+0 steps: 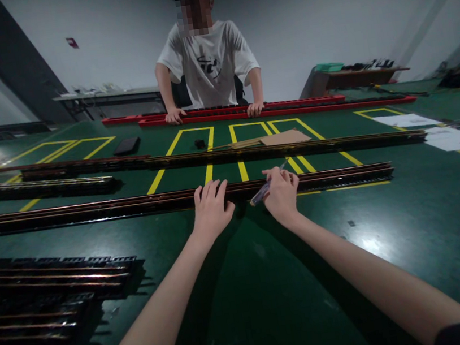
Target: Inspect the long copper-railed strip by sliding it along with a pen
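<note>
A long black rail [90, 212] with copper-coloured strips runs across the table in front of me. My left hand [212, 212] rests on it with fingers spread, the fingertips over its top. Just to the right, my right hand [281, 195] is closed around a slim screwdriver [260, 193]. Its clear purplish handle sticks out to the lower left, and a thin shaft shows above the fingers. Whether its tip touches the rail I cannot tell. The stretch of rail under both hands is partly hidden.
More black rails lie behind [329, 146] and at the lower left [48, 278]. Across the green table [249, 307], a person [210, 66] presses both hands on red rails [289, 108]. Cardboard [285, 137], a dark flat object [127, 146] and white papers [447, 137] lie around.
</note>
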`<state>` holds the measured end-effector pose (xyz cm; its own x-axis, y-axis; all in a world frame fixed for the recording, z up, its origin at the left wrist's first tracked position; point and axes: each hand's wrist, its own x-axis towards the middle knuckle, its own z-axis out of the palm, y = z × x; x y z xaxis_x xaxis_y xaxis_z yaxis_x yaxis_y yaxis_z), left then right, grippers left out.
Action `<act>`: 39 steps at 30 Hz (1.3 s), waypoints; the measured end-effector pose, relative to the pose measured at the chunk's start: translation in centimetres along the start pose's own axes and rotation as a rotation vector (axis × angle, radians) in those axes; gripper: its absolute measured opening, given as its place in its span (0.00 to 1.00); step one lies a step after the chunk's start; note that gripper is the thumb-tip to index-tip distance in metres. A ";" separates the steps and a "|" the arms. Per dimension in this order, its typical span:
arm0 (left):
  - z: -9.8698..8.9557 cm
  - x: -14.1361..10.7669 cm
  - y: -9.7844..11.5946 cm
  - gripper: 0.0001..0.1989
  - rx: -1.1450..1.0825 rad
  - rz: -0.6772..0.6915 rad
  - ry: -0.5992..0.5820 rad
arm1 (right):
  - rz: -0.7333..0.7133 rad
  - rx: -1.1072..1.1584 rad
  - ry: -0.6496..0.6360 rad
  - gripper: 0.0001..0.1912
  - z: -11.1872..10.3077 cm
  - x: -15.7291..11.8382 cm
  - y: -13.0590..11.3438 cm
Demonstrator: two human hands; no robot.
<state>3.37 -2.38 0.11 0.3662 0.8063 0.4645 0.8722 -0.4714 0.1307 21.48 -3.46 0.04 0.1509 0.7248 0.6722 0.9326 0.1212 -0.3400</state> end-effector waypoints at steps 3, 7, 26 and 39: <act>0.0 0.0 0.0 0.24 -0.006 0.005 0.004 | -0.054 0.046 -0.028 0.16 -0.1 0.0 0.0; 0.1 0.1 0.0 0.24 -0.009 -0.003 0.002 | -0.058 0.045 -0.048 0.15 -0.1 0.0 -0.1; 0.0 0.1 0.0 0.24 -0.020 0.002 0.000 | -0.034 0.059 -0.083 0.13 -0.1 0.2 0.0; 0.3 0.0 -0.1 0.24 0.003 0.006 0.030 | -0.134 -0.051 -0.123 0.14 0.4 0.1 -0.8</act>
<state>3.37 -2.20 -0.15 0.3615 0.7925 0.4912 0.8711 -0.4749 0.1251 20.60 -3.22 0.12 -0.0140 0.7825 0.6225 0.9574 0.1900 -0.2173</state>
